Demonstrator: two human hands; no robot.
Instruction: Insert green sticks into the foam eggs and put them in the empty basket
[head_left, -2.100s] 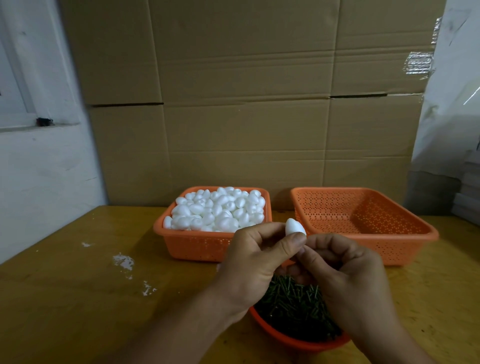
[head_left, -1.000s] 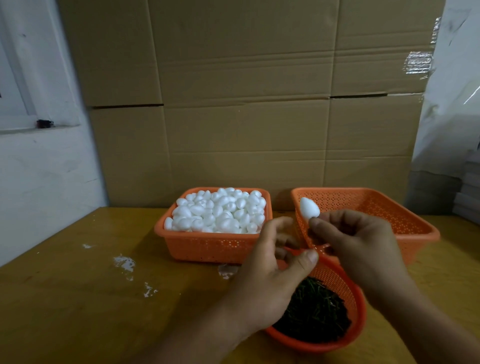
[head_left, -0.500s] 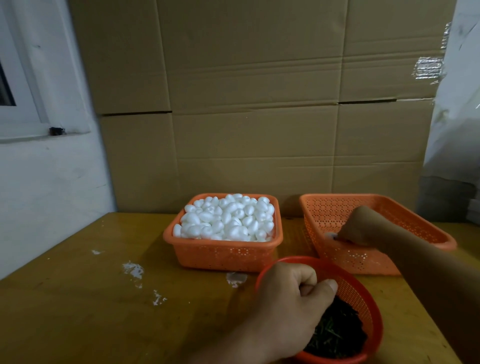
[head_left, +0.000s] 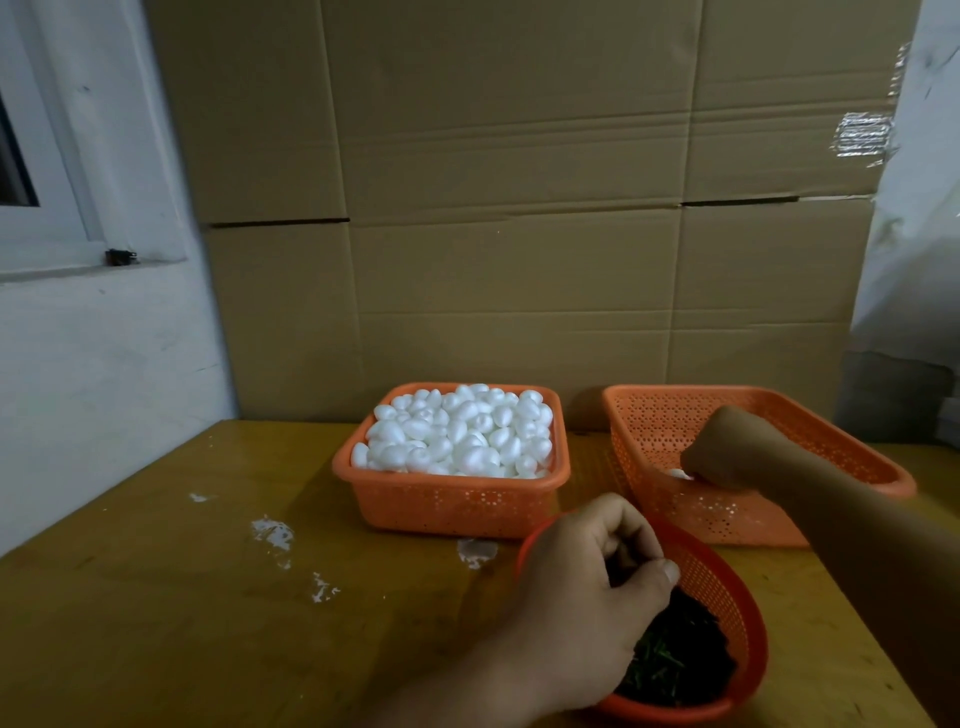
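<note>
An orange basket (head_left: 457, 506) in the middle holds a heap of white foam eggs (head_left: 457, 436). To its right stands a second orange basket (head_left: 649, 410); my right hand (head_left: 727, 449) is down inside it, fingers curled round a white foam egg (head_left: 678, 474) of which only a sliver shows. A round red basket (head_left: 727, 582) of green sticks (head_left: 670, 660) sits near me. My left hand (head_left: 582, 597) hovers over the red basket with curled fingers, thumb meeting fingertips; whether it pinches a stick I cannot tell.
The baskets stand on a yellow wooden table (head_left: 156, 623) with white paint flecks (head_left: 272, 535). Large cardboard boxes (head_left: 509, 208) form a wall behind. A white wall and window sill (head_left: 78, 260) are on the left.
My right hand carried the stick-mounted egg from in front of me down into the right basket. My left hand let go of the egg and dropped to the red basket of sticks.
</note>
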